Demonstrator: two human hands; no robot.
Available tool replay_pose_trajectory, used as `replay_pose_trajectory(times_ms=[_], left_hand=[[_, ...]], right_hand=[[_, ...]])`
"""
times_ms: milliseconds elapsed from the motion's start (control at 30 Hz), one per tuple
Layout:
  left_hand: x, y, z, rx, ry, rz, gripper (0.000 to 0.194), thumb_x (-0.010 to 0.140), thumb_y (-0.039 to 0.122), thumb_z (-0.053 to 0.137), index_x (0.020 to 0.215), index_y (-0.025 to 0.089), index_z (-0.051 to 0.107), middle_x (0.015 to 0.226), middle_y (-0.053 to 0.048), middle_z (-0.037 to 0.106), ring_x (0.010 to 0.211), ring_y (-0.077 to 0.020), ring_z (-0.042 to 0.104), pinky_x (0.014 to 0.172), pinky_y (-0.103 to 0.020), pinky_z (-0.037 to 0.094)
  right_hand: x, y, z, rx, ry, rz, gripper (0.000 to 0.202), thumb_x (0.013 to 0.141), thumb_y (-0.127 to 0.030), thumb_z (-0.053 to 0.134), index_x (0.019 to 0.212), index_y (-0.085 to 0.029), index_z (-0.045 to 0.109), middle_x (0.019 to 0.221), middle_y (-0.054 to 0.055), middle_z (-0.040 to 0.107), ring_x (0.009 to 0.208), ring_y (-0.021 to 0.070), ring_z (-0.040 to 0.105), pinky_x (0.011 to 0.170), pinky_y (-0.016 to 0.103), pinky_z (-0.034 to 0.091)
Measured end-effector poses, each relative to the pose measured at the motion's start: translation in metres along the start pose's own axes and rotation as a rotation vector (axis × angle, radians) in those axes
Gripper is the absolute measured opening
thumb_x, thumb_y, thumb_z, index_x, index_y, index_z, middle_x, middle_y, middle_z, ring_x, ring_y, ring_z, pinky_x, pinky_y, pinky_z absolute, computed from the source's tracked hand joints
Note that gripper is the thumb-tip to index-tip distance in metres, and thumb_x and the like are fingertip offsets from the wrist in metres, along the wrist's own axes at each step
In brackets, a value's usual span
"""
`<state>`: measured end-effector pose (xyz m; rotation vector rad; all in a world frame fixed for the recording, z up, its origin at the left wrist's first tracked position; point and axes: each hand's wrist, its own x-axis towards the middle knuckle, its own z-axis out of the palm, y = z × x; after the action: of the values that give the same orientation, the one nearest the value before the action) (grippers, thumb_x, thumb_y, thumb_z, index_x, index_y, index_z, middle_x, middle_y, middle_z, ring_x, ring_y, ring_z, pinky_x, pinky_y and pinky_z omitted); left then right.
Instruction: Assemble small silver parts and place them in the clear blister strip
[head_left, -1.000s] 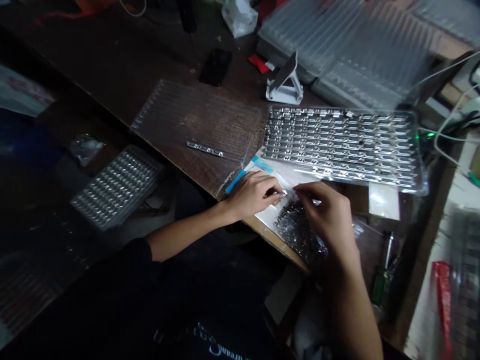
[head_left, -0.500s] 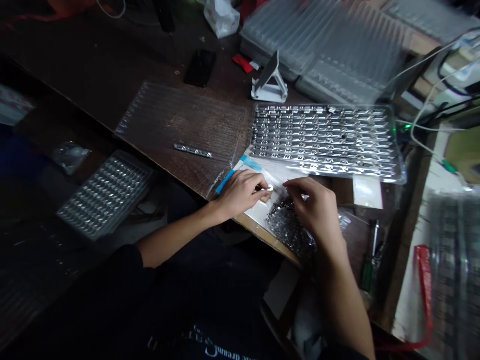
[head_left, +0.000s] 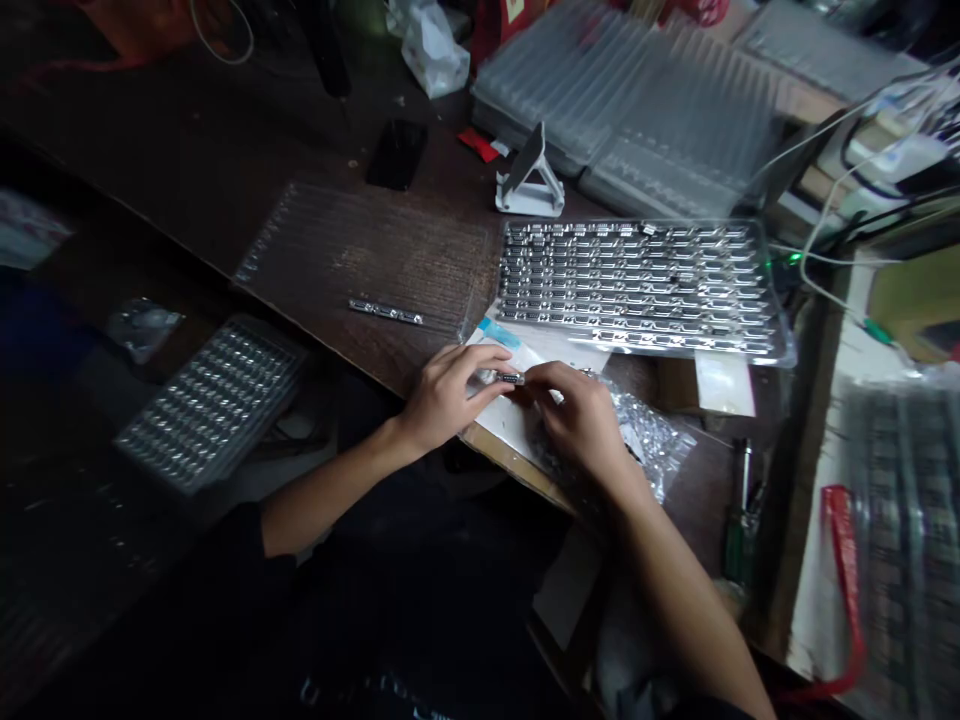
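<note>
Between thumb and fingers, my left hand (head_left: 444, 396) grips a small metal connector (head_left: 511, 378) above the white sheet (head_left: 504, 422) at the table's front edge. My right hand (head_left: 576, 408) has its fingers pinched together at the connector's right end; what they hold is too small to make out. Under and beside my right hand lies a clear plastic bag (head_left: 660, 440) with small metal parts. A short row of connectors (head_left: 385, 312) rests on the near edge of a clear ribbed tray (head_left: 375, 250). Behind my hands, another tray (head_left: 637, 290) is filled with rows of connectors.
A white stand (head_left: 529, 190) and a black phone (head_left: 397, 154) are behind the trays. Stacked clear trays (head_left: 600, 90) lie at the back. A green-handled screwdriver (head_left: 739, 520) is at the right. A filled tray (head_left: 214, 400) sits lower left.
My right hand has moved left to meet my left hand. My left hand has shifted slightly left, its fingers now extended around the connector. The camera view has shifted a little.
</note>
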<state>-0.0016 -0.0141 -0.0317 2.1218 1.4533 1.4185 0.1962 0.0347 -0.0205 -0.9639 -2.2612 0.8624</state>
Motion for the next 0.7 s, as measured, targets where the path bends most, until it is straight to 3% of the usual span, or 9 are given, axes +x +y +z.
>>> replay_pose_trajectory(times_ms=[167,300,533,600,700], left_hand=[[0.005,-0.018,-0.036,0.154,-0.023,-0.060,0.027,0.090,0.028,0.072,0.115,0.020,0.065,0.100,-0.003,0.079,0.099,-0.0183,0.073,0.094,-0.033,0.053],[0.020,-0.042,-0.060,0.319,-0.066,-0.161,0.010,0.094,0.025,0.064,0.100,0.022,0.073,0.103,-0.003,0.078,0.100,-0.0199,0.069,0.094,-0.035,0.051],[0.036,-0.057,-0.056,0.402,-0.257,-0.201,0.011,0.093,0.027,0.064,0.094,0.023,0.074,0.104,-0.003,0.077,0.107,-0.0227,0.066,0.100,-0.039,0.048],[0.035,-0.059,-0.056,0.424,-0.292,-0.195,0.012,0.092,0.027,0.063,0.093,0.023,0.074,0.110,-0.004,0.075,0.112,-0.0239,0.064,0.103,-0.041,0.047],[0.034,-0.062,-0.065,0.511,-0.302,-0.195,0.013,0.091,0.028,0.062,0.092,0.023,0.073,0.114,-0.006,0.073,0.114,-0.0264,0.062,0.104,-0.044,0.046]], right_hand=[[-0.002,-0.008,0.003,-0.263,-0.147,-0.101,0.021,0.096,-0.008,0.048,0.101,-0.016,0.067,0.094,0.009,0.070,0.080,0.0200,0.063,0.069,0.029,0.046],[-0.002,-0.019,0.001,-0.459,-0.217,-0.192,0.024,0.097,-0.006,0.045,0.100,-0.013,0.068,0.097,0.013,0.071,0.083,0.0234,0.061,0.070,0.032,0.045],[0.002,-0.016,0.000,-0.332,-0.240,-0.124,0.029,0.096,-0.005,0.052,0.119,-0.014,0.067,0.115,0.012,0.072,0.101,0.0229,0.066,0.081,0.032,0.050],[0.001,-0.015,-0.009,-0.274,-0.202,-0.094,0.029,0.097,-0.010,0.053,0.122,-0.016,0.067,0.122,0.013,0.070,0.105,0.0223,0.066,0.083,0.031,0.050],[-0.004,-0.015,-0.031,-0.344,-0.202,0.031,0.021,0.097,-0.020,0.059,0.113,-0.016,0.071,0.111,0.012,0.072,0.095,0.0236,0.067,0.075,0.032,0.047]])
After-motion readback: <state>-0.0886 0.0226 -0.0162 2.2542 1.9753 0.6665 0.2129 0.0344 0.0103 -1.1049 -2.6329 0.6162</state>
